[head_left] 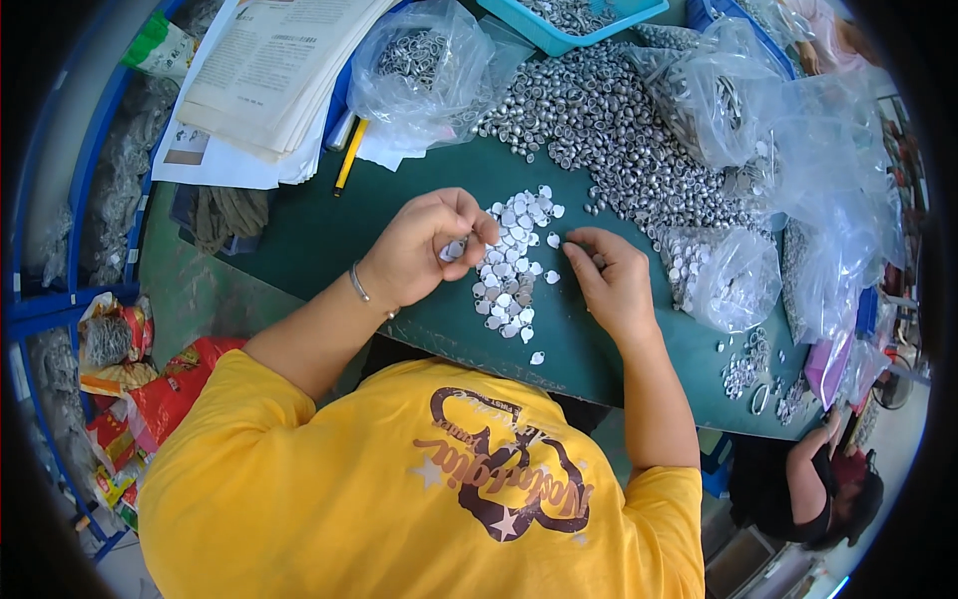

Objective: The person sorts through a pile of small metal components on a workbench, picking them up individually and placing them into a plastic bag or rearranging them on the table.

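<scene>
**Sorting small metal pieces at the green table**

At the centre of the frame, on the green table (299, 240), lies a loose scatter of flat pale pieces (509, 270), and both hands work at its edges. The left hand (424, 250) is curled, its fingertips drawn together around one or two of the pale pieces held just above the scatter; a thin bracelet (359, 285) sits on that wrist. The right hand (609, 280) rests palm down on the table just right of the scatter, fingers bent and lightly pressed together, fingertips near a stray piece; whether it grips anything I cannot tell.

By my judgement the work in hand is picking pieces one at a time and handling or joining them between the fingers. A next move would call for a fine fingertip pinch on a single flat piece, without dragging its neighbours along.

Both forearms come up from the lower edge over a yellow shirt (399, 499), elbows wide, wrists bent inward toward each other.

Toward the upper right spreads a large heap of silvery caps (619, 140), with clear plastic bags (429, 65) of similar parts around it. A stack of papers (269, 70) and a yellow pencil (349, 155) lie at upper left, and a blue tray (559, 35) sits at the top edge.
</scene>
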The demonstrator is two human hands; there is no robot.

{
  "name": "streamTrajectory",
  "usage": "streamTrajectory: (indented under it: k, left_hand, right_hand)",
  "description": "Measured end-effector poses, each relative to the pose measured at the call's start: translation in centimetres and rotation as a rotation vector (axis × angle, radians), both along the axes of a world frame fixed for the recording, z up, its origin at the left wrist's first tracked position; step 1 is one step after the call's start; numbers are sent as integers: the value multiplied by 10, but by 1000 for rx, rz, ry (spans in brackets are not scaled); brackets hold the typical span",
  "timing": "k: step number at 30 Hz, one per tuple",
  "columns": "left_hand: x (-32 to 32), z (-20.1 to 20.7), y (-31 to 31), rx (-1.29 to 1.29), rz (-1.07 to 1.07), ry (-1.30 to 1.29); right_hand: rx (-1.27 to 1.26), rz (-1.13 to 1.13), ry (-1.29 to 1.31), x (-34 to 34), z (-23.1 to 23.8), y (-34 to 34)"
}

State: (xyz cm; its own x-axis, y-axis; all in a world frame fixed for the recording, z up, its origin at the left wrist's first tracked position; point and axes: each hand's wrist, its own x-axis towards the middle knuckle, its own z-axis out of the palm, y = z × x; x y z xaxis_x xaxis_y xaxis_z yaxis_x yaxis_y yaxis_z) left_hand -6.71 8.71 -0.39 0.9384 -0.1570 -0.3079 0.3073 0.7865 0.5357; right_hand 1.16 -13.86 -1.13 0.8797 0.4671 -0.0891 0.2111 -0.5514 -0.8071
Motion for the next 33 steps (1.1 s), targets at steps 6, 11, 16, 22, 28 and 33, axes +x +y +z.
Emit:
streamTrajectory:
  k: [6,11,16,22,28,33]
  left_hand:
    - [6,-6,-24,1529,-57,-486]
    - [3,-21,-27,1704,39,-649]
    - [6,-11,-22,1207,63,-409]
    - [5,-5,4,217,71,44]
    - [-6,-11,11,248,36,65]
    - [-7,-10,-6,1151,-59,-159]
  right_hand:
    - [-163,155,-654,0,-12,7]
    - [789,-77,783,13,-6,-21]
    - [55,245,-103,-8,6,-10]
    - [37,232,-143,-18,-5,-14]
    - [600,92,749,-2,9,-18]
    - [-73,206,-301,-23,3,19]
